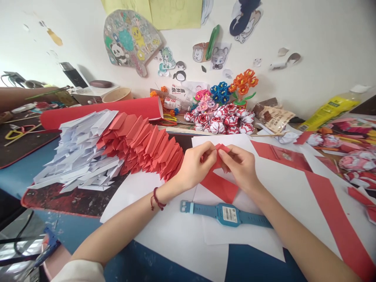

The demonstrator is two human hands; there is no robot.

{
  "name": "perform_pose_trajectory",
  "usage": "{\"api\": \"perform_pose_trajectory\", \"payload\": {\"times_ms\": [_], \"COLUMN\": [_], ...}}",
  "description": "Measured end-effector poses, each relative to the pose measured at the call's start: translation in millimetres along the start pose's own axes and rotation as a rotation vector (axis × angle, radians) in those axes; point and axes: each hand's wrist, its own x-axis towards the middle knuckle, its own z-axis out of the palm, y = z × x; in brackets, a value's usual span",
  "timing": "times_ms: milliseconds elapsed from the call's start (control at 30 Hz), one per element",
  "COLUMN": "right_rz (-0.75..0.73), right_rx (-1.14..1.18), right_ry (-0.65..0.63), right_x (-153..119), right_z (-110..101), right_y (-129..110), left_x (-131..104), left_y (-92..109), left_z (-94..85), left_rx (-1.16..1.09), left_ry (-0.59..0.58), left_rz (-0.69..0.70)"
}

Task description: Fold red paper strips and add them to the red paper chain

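Note:
A small folded red paper (222,148) is pinched between my two hands above the white sheets. My left hand (197,162) has its fingers closed on the paper's left side, and my right hand (239,164) grips its right side with thumb and fingers. Below them lies a flat red paper piece (221,188). Nearer to me rests a blue watch (228,214), its strap laid out straight and partly behind my right forearm. To the left stand rows of folded red paper pieces (147,145) beside a pile of folded white ones (79,152).
Behind are a red paper roll (102,111), red-and-white paper flowers (220,119) and pipe-cleaner flowers (243,82). A yellow bottle (333,109) leans at the right. Scissors (20,132) and another person's arm (26,98) are at the far left.

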Motion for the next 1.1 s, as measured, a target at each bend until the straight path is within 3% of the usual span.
{"api": "perform_pose_trajectory", "payload": {"times_ms": [167,433,633,767,967,1100], "right_rz": [-0.030,-0.104,-0.054,-0.027,-0.018,0.013], "right_rx": [-0.074,0.067,0.093,0.122,0.155,0.109], "right_ry": [0.054,0.385,0.488,0.461,0.287,0.162], "right_x": [1,14,16,15,11,10], "right_z": [-2,-16,-21,-18,-15,-13], "right_y": [-1,8,10,9,6,6], "left_x": [0,-1,0,0,1,2], "left_y": [-1,1,1,1,-3,-3], "left_z": [1.5,1.7,-2.6,-0.4,-0.1,-3.6], "left_rx": [-0.038,-0.039,0.010,0.086,0.146,0.087], "left_ry": [-0.008,-0.033,0.106,0.239,0.168,0.228], "left_rz": [-0.038,-0.075,-0.091,-0.097,-0.039,-0.085]}}
